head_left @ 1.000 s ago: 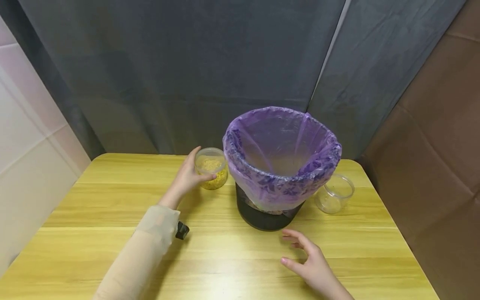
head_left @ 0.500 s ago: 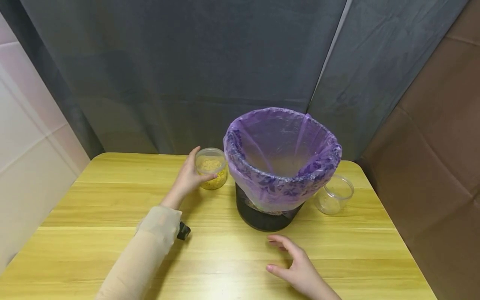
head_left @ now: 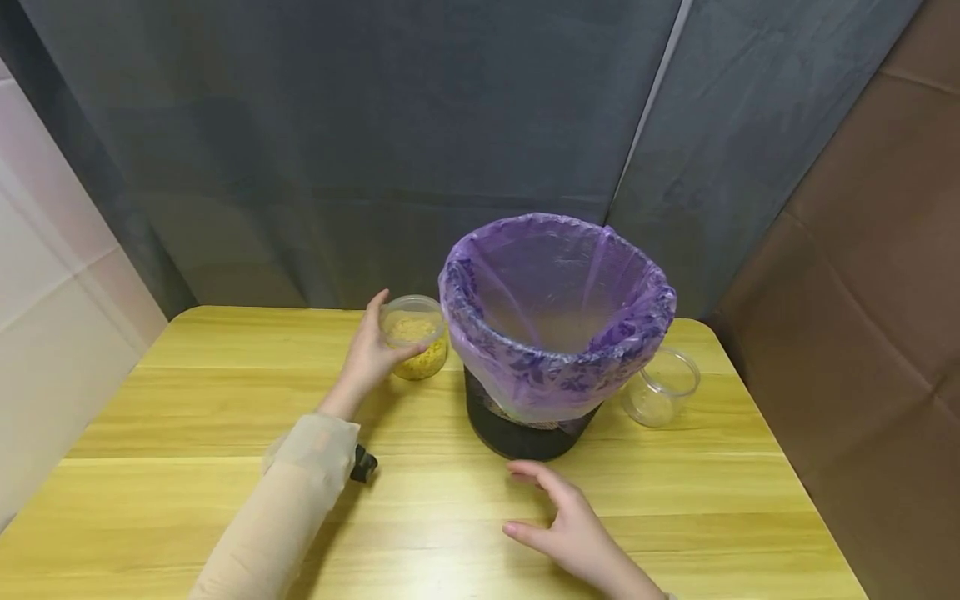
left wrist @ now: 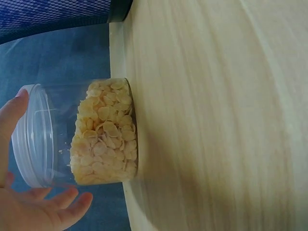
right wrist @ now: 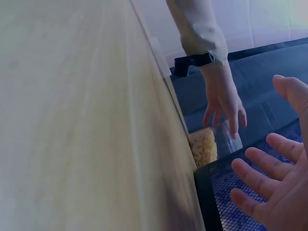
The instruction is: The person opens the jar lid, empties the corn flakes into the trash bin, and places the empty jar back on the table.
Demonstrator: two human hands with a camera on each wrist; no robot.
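My left hand (head_left: pixel 366 354) holds a clear plastic jar (head_left: pixel 422 362) by its upper sides, thumb and fingers spread around it. Pale yellow flakes (left wrist: pixel 106 137) fill roughly the lower half of the jar, which stands upright on the table under a translucent lid (left wrist: pixel 31 137). Just right of the jar is a black mesh wastebasket (head_left: pixel 517 437) lined with a purple plastic bag (head_left: pixel 551 387) folded over its rim. In front of the basket my right hand (head_left: pixel 566 525) hovers with spread, slightly bent fingers and nothing in its grasp.
A second clear jar (head_left: pixel 651 408), without a lid, stands right of the wastebasket, partly behind the bag. Dark grey curtain (head_left: pixel 300 167) hangs behind the wooden table (head_left: pixel 187 508). A black wrist mount (head_left: pixel 363 464) sits under the left sleeve.
The right hand has moved left along the front of the wastebasket. The left hand stays on the jar of flakes, and the head view has shifted slightly.
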